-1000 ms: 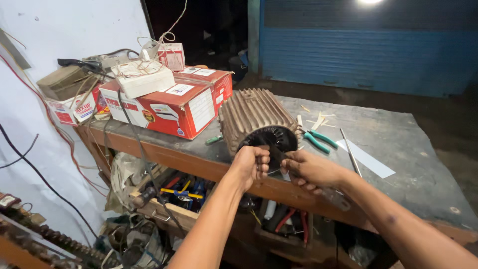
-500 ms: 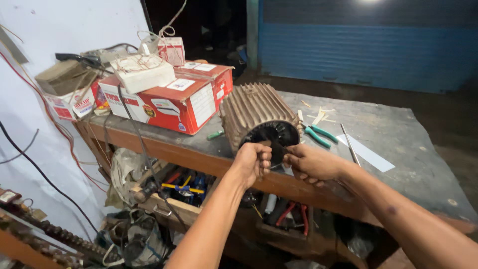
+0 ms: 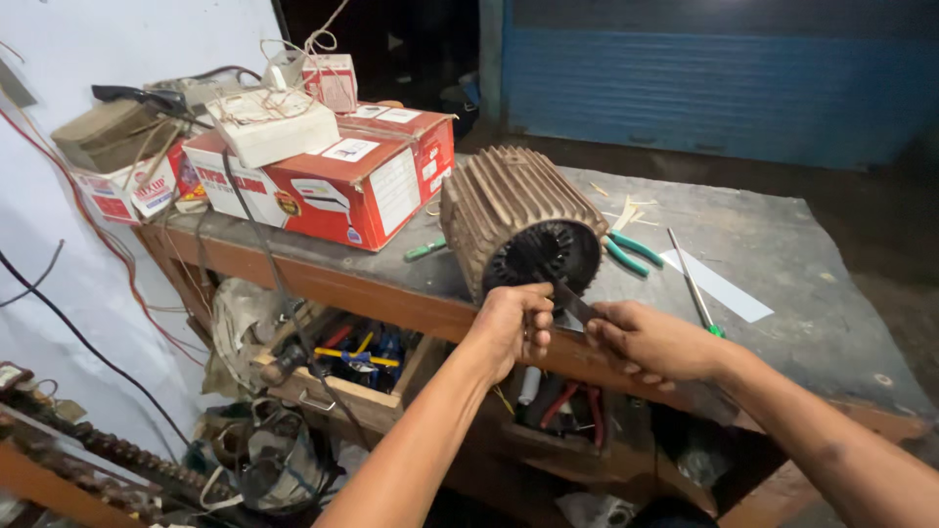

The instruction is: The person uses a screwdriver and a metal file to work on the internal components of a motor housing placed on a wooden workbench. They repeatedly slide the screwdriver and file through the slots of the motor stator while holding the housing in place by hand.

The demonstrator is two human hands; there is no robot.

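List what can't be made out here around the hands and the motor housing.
Head view only:
- Inside of the finned motor housing: the bore is too dark to read.
- The thin strip between left hand and right hand: its ends are covered by fingers; material unclear.
- Green-handled pliers: jaws hidden behind the housing.
- Lower shelf tools: dim, overlapped by the forearms.
- Right forearm: cut off by the frame edge.

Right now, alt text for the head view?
Two hands, left hand and right hand, pinch a thin dark strip at the open end of a ribbed brown metal motor housing on a worn workbench. Red cardboard boxes and green-handled pliers sit nearby.
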